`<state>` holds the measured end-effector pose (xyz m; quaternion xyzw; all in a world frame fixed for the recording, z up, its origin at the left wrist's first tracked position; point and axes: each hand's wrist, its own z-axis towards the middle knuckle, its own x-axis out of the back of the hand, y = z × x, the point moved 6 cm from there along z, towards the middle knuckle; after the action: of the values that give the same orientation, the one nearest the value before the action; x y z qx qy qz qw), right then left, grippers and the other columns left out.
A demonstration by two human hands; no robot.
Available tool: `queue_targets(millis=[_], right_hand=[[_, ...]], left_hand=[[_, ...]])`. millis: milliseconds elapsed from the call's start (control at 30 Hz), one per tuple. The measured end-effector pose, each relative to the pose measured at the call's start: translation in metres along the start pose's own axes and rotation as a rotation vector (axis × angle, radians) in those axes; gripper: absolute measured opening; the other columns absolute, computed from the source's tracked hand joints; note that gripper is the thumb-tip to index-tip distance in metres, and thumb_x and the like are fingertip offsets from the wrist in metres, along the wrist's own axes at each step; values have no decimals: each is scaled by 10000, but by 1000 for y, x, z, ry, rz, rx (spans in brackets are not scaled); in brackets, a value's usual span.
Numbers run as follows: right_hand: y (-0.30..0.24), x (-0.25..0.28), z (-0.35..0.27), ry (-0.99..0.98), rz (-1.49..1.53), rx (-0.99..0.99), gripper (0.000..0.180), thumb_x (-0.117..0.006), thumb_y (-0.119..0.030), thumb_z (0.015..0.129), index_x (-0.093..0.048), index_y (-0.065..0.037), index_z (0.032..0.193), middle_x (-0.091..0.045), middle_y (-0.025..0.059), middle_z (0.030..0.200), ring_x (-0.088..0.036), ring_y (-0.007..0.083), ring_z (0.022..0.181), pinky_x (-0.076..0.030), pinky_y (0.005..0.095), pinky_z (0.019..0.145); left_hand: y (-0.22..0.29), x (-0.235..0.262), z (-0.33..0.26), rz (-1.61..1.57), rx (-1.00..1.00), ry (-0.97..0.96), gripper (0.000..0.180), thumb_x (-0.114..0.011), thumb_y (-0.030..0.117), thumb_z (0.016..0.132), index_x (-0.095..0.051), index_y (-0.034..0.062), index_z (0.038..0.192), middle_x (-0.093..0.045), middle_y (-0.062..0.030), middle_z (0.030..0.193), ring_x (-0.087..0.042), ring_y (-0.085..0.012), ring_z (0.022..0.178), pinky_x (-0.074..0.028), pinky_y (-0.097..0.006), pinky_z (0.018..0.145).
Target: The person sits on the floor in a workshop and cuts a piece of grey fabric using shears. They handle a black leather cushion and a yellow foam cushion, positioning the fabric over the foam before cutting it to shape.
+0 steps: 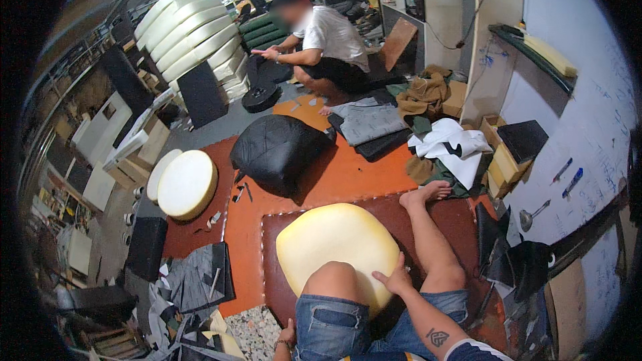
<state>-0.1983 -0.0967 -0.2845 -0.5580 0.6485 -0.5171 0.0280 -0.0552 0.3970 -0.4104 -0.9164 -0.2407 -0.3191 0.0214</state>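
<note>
A pale yellow foam cushion (pixel 334 237) with rounded corners lies on the brown floor sheet in front of me, partly under my bent left knee. At its right edge my right hand (pixel 394 277) grips it, thumb on top and the other fingers along the side. Beside my left thigh, low in the view, my left hand (pixel 286 335) is down next to a speckled foam piece (pixel 253 332). Its visible fingers point forward and hold nothing that I can see; my leg partly hides it. Past the cushion sits a puffy black cover (pixel 281 154).
Round foam pads (pixel 188 185) lie at left, near grey fabric scraps (pixel 192 281). A person (pixel 331 40) squats at the back beside stacked white foam (pixel 194 37). Folded grey cloth (pixel 369 120), white material (pixel 455 147) and a wooden box (pixel 505 168) stand toward the right wall.
</note>
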Motion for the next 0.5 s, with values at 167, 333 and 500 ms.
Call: queue_targets(millis=[167, 333, 500], right_hand=[[13, -3, 7, -6, 36, 9, 1373, -842, -569, 740, 87, -25, 1593, -399, 342, 1511, -389, 493, 1405, -366, 496, 1148], [16, -8, 13, 45, 24, 61, 1337, -869, -505, 739, 38, -28, 1599, -392, 317, 1527, -405, 477, 1395, -359, 507, 1151], [15, -5, 10, 57, -24, 26, 1302, -853, -506, 762, 24, -33, 1600, -419, 329, 1504, -440, 476, 1371, -367, 485, 1151]], left_hand=[[5, 4, -29, 136, -87, 27, 1026, -101, 753, 970, -668, -60, 1236, -621, -333, 1271, -538, -467, 1287, -416, -502, 1070], [5, -6, -29, 98, -236, 34, 1039, -102, 727, 982, -672, -119, 1179, -622, -361, 1246, -555, -492, 1257, -440, -506, 1045], [-2, -6, -30, 153, -232, 98, 803, -235, 579, 1017, -696, -59, 1175, -646, -318, 1238, -587, -470, 1219, -468, -501, 1014]])
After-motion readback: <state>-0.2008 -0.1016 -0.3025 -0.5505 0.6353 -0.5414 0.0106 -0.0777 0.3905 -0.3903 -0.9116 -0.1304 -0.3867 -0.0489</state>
